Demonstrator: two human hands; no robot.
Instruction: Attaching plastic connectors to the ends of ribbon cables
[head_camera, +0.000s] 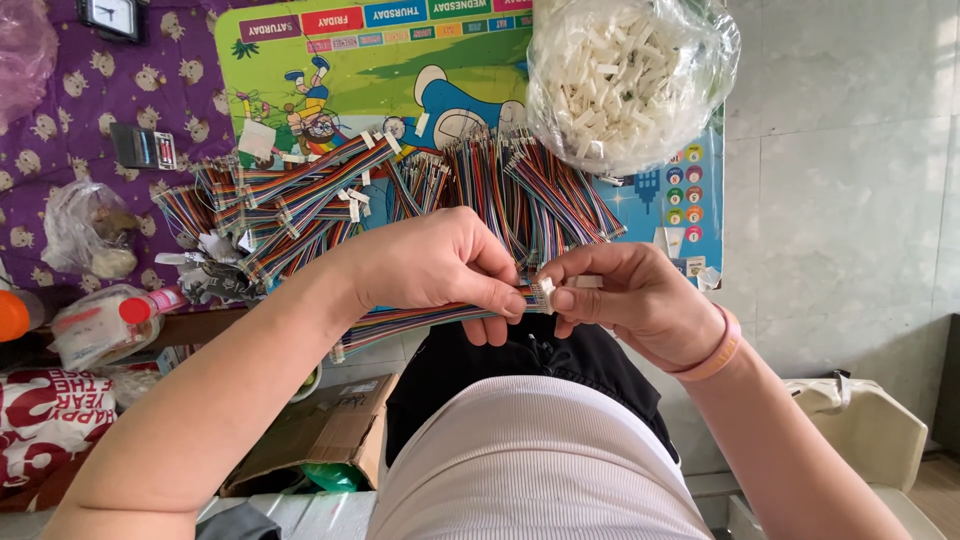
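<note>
My left hand (435, 265) pinches the end of a flat rainbow-coloured ribbon cable (410, 322) that runs back toward my left over my lap. My right hand (625, 295) holds a small white plastic connector (585, 282) against that cable's tip, fingertips of both hands meeting in the middle of the view. Just beyond my hands, a heap of similar multicoloured ribbon cables (400, 190) lies spread on a small table with a colourful cartoon top (330, 60).
A clear plastic bag of white connectors (625, 75) sits at the table's far right. To the left are a purple patterned cloth (80, 110), small plastic bags (90, 235) and a bottle with a red cap (110, 320). A cardboard box (320, 430) lies on the floor.
</note>
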